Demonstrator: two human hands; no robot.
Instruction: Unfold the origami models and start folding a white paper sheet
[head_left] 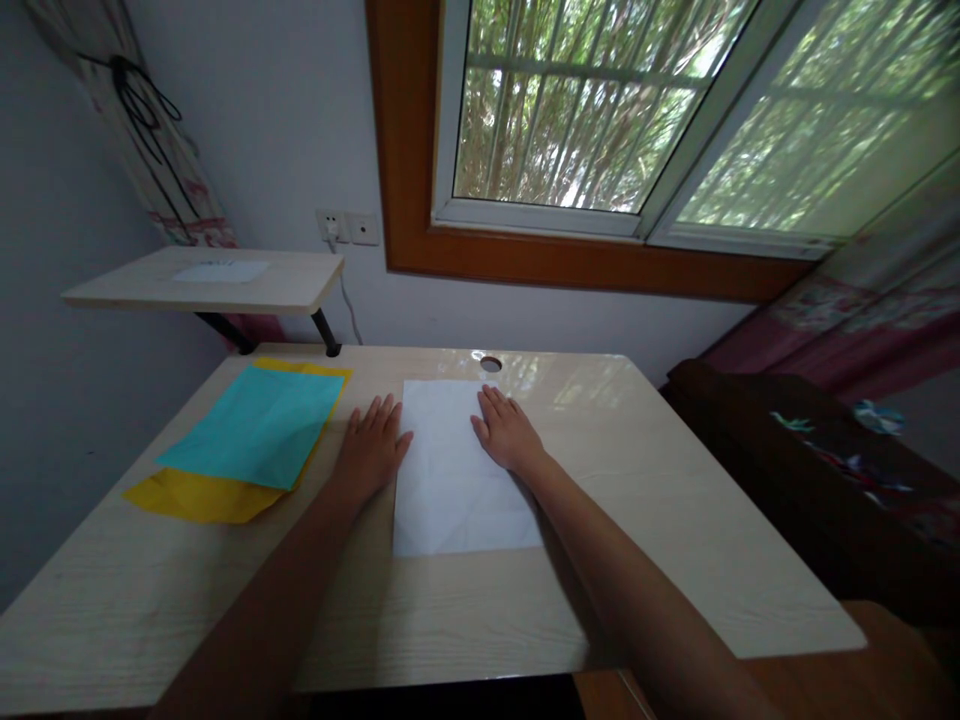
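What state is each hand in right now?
Left hand: open, holding nothing, at the left edge of the white paper.
Right hand: open, holding nothing, on the white paper's right side.

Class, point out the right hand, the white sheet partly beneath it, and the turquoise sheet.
Right hand (pixel 510 434): head view, back of hand.
White sheet (pixel 459 478): head view, middle.
Turquoise sheet (pixel 259 425): head view, middle.

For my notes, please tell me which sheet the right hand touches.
The white sheet on the desk; the turquoise sheet, yellow sheet and shelf paper are untouched.
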